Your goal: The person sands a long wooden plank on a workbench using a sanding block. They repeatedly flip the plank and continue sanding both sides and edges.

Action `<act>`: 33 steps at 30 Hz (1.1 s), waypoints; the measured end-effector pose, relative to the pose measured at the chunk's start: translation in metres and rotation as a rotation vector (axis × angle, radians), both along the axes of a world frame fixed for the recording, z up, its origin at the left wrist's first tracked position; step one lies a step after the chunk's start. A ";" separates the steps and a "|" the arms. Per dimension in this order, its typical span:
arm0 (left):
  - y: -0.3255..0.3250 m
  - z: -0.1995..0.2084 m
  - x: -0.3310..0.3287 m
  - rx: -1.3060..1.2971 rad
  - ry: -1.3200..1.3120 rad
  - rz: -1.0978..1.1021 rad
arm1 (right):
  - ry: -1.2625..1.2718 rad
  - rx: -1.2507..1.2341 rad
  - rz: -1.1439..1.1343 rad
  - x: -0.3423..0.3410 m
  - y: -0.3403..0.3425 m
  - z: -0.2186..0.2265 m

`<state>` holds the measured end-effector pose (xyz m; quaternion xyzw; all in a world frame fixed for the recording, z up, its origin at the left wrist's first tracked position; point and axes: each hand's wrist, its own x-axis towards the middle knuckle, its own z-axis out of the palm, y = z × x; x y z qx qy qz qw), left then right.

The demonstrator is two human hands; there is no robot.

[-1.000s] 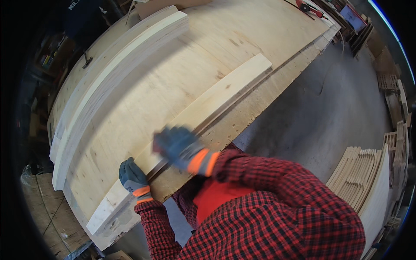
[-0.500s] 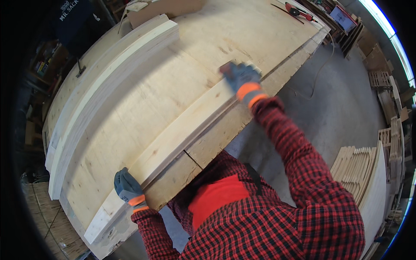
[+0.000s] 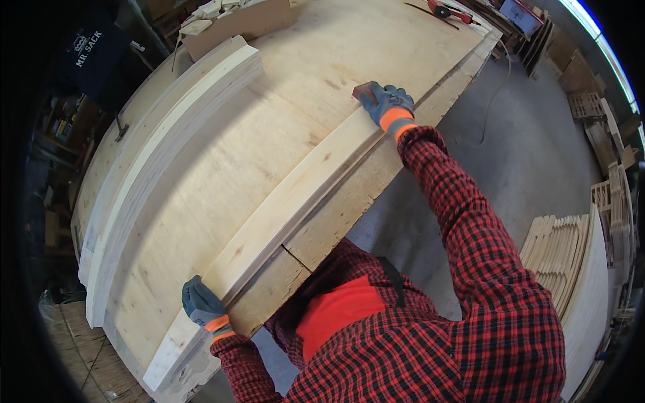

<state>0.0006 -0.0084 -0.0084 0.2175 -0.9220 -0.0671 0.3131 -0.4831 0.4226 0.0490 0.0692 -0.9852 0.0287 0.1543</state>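
A long pale wooden board (image 3: 289, 191) lies along the near edge of a plywood-topped workbench (image 3: 222, 161). My left hand (image 3: 203, 303), in a grey-blue work glove with an orange cuff, is closed over the board toward its near-left end, fingers together across the top. At the far-right end my right hand (image 3: 391, 104), gloved alike, grips a reddish-brown sanding block (image 3: 365, 91). That hand covers the board's far end, so the contact between block and wood is partly hidden.
Several long boards (image 3: 144, 148) lie stacked across the bench's far side. A cardboard box (image 3: 235, 28) with wood pieces stands behind them. A red-and-black power tool (image 3: 450, 12) rests at the far right corner. Shaped wooden slats (image 3: 554, 258) stand at right.
My right hand, blurred before, has moved farther along the board to its far end with the sanding block. My left hand keeps its place on the board. The whole view has shifted slightly.
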 end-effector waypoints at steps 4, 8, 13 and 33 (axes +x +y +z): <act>0.000 0.000 0.001 0.058 -0.011 -0.003 | 0.016 -0.048 0.131 0.079 -0.045 -0.009; -0.001 0.001 0.001 0.039 -0.015 0.004 | -0.031 -0.076 0.460 0.106 -0.053 -0.011; 0.002 0.001 0.001 0.039 0.014 0.002 | -0.040 -0.033 0.089 0.011 -0.005 0.001; 0.001 0.002 0.001 0.022 0.008 0.026 | 0.190 -0.084 0.198 0.049 -0.005 -0.024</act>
